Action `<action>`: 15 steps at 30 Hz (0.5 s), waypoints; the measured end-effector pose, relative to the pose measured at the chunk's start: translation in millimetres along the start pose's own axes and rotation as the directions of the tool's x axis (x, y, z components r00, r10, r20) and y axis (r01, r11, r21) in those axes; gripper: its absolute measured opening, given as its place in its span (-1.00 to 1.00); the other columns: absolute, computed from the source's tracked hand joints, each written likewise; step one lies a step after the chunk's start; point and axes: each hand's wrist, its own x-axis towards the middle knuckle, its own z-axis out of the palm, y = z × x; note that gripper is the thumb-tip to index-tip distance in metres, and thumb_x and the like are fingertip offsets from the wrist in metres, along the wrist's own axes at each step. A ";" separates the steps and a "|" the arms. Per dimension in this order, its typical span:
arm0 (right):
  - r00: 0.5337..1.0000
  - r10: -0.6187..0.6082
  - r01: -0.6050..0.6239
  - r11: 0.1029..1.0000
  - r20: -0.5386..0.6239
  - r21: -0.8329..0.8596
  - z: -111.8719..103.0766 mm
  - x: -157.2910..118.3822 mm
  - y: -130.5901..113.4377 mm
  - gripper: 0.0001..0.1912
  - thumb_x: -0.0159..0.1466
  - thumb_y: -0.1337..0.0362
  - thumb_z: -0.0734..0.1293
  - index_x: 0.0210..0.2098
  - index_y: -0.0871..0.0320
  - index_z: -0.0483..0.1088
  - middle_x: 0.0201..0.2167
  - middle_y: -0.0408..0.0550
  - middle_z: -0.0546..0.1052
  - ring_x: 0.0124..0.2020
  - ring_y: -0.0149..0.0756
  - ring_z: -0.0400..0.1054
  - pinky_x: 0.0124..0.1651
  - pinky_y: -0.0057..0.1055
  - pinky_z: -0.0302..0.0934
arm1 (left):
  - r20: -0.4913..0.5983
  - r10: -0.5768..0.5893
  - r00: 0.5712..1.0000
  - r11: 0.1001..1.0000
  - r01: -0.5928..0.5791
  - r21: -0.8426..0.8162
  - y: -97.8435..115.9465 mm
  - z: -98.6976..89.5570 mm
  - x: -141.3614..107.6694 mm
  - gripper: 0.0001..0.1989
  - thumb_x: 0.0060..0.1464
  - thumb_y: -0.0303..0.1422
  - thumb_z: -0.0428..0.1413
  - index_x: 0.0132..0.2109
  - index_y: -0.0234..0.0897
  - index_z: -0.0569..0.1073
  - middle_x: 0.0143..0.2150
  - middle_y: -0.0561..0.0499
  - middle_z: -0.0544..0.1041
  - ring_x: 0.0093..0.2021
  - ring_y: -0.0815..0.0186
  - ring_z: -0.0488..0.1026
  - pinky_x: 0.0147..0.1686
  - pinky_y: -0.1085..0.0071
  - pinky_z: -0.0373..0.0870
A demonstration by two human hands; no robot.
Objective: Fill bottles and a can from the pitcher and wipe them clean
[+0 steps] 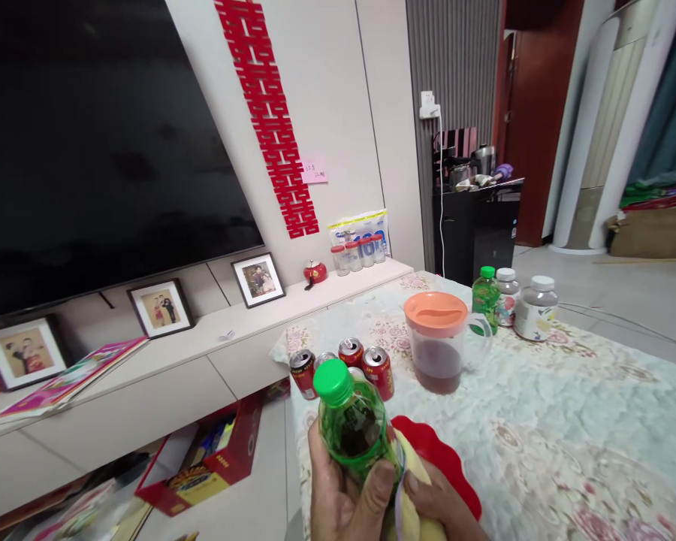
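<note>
A green plastic bottle [356,424] with a green cap stands tilted in my left hand [343,488], whose fingers and thumb wrap round its lower part. My right hand [436,500] grips a yellow cloth [408,481] and presses it against the bottle's right side. Just behind the bottle are several red drink cans [377,370]. Partly hidden by my right hand and the cloth lies a red scalloped dish [448,462]. Beyond it rises a clear pitcher [436,353] with an orange lid and brown liquid inside.
On the flowered tablecloth [541,406], a second green bottle [485,300] and two white-capped jars [535,309] stand at the back right. A low cabinet [259,330] holds framed photos, a red pot and glass jars. A red box [203,458] sits on the floor at left.
</note>
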 end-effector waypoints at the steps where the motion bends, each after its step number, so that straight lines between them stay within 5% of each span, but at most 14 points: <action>1: 1.000 0.012 -0.012 0.999 0.022 0.033 4.6 0.5 -3.0 -0.50 0.12 -0.14 0.53 -0.11 0.09 0.65 -0.32 0.03 0.65 -0.06 0.11 0.58 0.07 -0.08 0.42 | 0.023 0.010 1.000 1.000 -0.011 0.021 4.7 0.3 3.0 -0.02 -0.19 -0.12 0.51 0.33 -0.09 0.26 -0.03 -0.10 0.68 -0.11 0.14 0.66 -0.11 0.39 0.56; 8: 0.962 0.088 -0.129 0.980 0.258 0.149 16.9 3.0 -28.2 -0.53 0.24 0.04 0.50 0.04 0.17 0.58 -0.23 0.03 0.66 -0.08 -0.02 0.60 0.14 -0.16 0.37 | 0.037 0.070 0.997 0.993 -0.074 0.095 12.7 -8.6 15.8 -0.02 -0.24 -0.09 0.52 0.28 -0.16 0.27 -0.12 -0.05 0.66 -0.23 0.18 0.64 -0.20 0.39 0.57; 15: 0.980 0.129 -0.141 0.987 0.152 0.076 2.8 1.4 -21.7 -0.44 0.15 -0.04 0.51 0.03 0.17 0.59 -0.18 0.11 0.66 -0.01 0.12 0.57 0.09 -0.06 0.41 | -0.043 0.007 0.999 0.999 -0.005 0.042 -21.7 -16.6 10.9 0.15 -0.18 0.00 0.49 0.44 -0.22 0.15 0.03 -0.24 0.66 -0.03 -0.03 0.66 0.07 0.14 0.56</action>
